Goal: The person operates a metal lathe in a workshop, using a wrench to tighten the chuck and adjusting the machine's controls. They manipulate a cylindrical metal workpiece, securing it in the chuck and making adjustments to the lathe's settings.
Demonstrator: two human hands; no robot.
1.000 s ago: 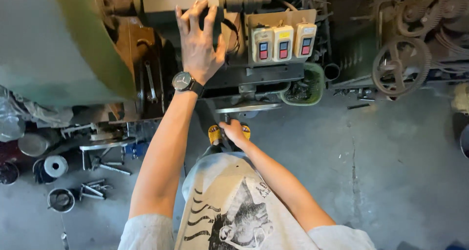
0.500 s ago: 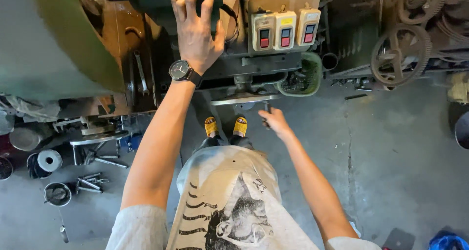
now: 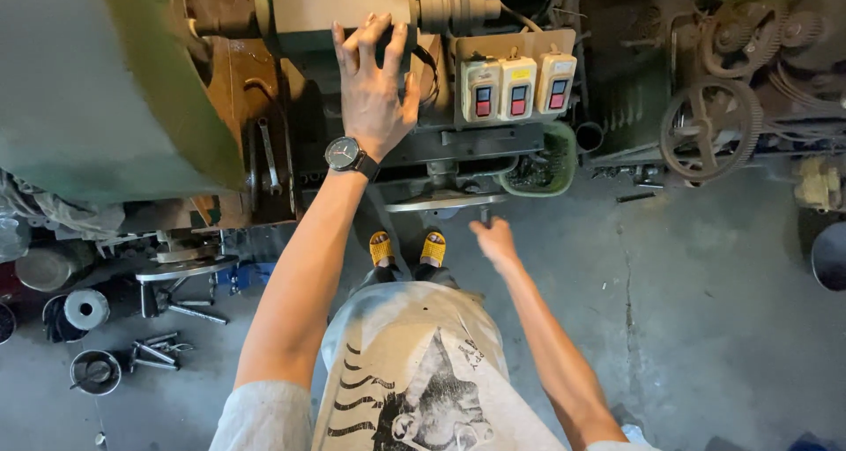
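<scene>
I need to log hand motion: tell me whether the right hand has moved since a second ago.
Yes. The right hand swung to the person's right, from over the yellow sandals to beside them, below the green basket.

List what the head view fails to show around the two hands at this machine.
- Left hand: palm flat on the machine housing, hiding what lies under it.
- Right hand: seen from behind; fingertips and any contact with the metal plate unclear.
- Switch boxes: markings too small.

dim, soft overhead light | sharp centre | dark corners | wide-angle bending
</scene>
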